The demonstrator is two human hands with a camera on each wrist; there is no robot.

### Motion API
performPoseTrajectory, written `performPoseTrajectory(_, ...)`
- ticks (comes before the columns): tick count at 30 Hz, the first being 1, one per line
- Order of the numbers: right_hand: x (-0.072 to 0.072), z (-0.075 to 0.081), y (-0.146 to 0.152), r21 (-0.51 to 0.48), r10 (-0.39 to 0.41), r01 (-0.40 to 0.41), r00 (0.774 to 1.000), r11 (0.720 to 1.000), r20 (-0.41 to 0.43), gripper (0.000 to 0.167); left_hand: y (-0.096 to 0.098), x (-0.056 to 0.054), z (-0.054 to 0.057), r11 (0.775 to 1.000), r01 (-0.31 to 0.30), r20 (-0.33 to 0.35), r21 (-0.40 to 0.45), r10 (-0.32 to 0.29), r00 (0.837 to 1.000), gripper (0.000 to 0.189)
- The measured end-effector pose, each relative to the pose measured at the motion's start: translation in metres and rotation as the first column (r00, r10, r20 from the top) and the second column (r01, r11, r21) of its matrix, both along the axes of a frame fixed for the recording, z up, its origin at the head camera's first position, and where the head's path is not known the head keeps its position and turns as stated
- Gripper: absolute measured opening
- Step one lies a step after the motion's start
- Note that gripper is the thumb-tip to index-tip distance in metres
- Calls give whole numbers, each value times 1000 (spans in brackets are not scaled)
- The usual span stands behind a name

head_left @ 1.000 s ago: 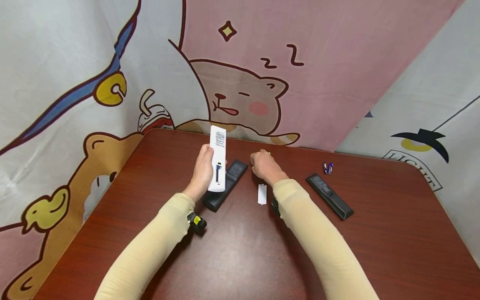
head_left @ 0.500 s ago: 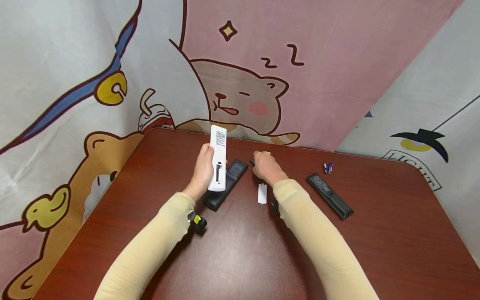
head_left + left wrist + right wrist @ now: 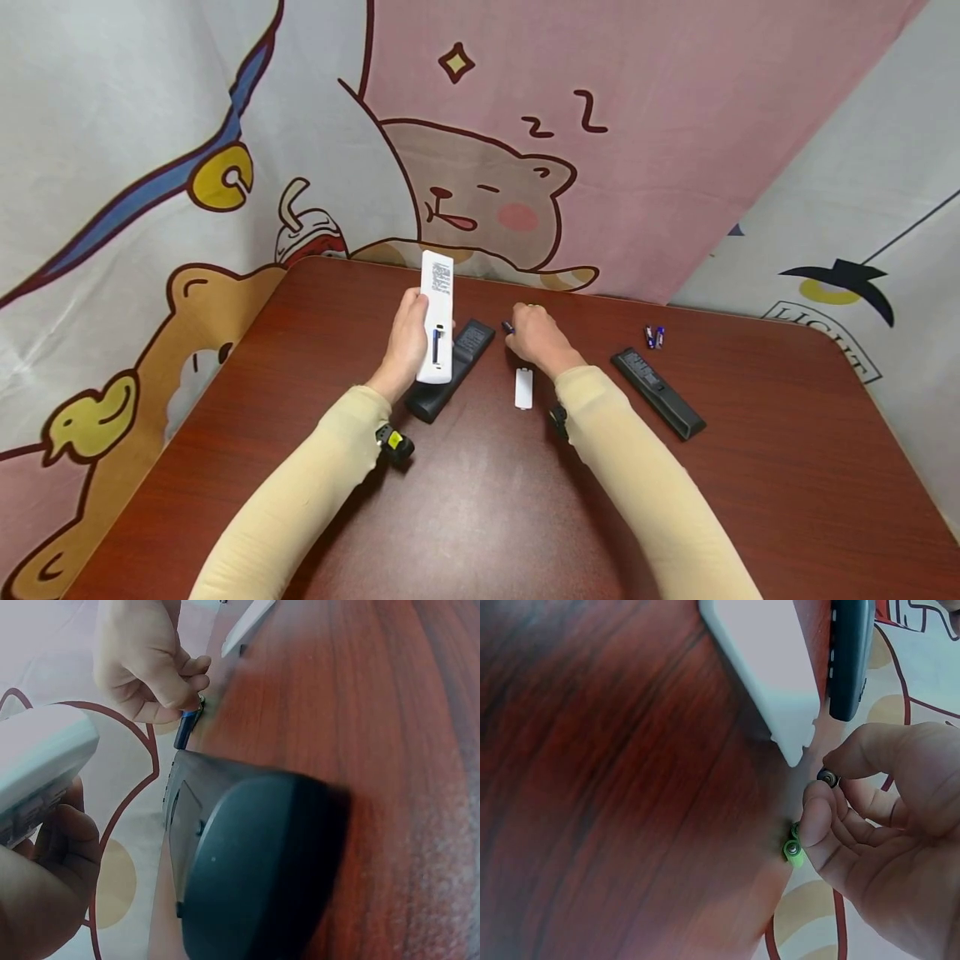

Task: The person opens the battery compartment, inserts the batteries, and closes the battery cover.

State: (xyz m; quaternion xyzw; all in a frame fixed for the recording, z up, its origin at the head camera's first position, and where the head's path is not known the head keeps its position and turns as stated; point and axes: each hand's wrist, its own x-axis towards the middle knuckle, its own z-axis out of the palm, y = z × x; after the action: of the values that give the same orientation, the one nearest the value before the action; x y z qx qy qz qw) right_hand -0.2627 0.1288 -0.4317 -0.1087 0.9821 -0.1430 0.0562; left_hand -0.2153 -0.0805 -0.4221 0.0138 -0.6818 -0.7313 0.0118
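Note:
My left hand (image 3: 403, 337) grips a white remote control (image 3: 437, 287) raised above the table, its back turned up. In its uncovered battery slot (image 3: 437, 346) lies a dark blue battery. My right hand (image 3: 542, 337) pinches another dark blue battery (image 3: 507, 327) between thumb and fingers; the left wrist view shows this battery (image 3: 184, 729) poking out below the fingertips. Close to that hand, green batteries (image 3: 793, 851) lie on the table, mostly hidden in the head view. A white battery cover (image 3: 523, 389) rests on the table just below my right hand.
A black remote control (image 3: 474, 337) lies face down beneath the white one, partly covered by it in the head view. Farther right are a second black remote (image 3: 660, 393) and two blue batteries (image 3: 655, 337). The brown table (image 3: 465, 517) meets a printed curtain (image 3: 637, 167) behind.
My right hand and forearm have shifted slightly right, and more of the pinched battery now shows past the fingertips. The left hand holds the white remote in the same place.

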Motion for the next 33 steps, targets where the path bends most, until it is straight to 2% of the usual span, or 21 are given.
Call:
performPoseTrajectory(10, 6, 4, 8, -70, 19, -22, 999, 997, -37, 13, 4, -1, 0, 1000, 2, -6, -7, -2, 1000, 35)
performPoseTrajectory(19, 13, 10, 12, -147, 12, -15, 1000, 989, -16, 13, 7, -1, 0, 999, 9, -11, -37, -10, 1000, 36)
performPoseTrajectory(24, 19, 11, 11, -195, 2, -2, 1000, 981, 4, 15, 8, -2, -2, 1000, 13, -1, -22, -13, 1000, 35)
performPoseTrajectory(33, 29, 14, 8, -278, 28, -22, 999, 960, 19, 16, 9, -3, -5, 1000, -2, 14, -26, 2, 1000, 35)
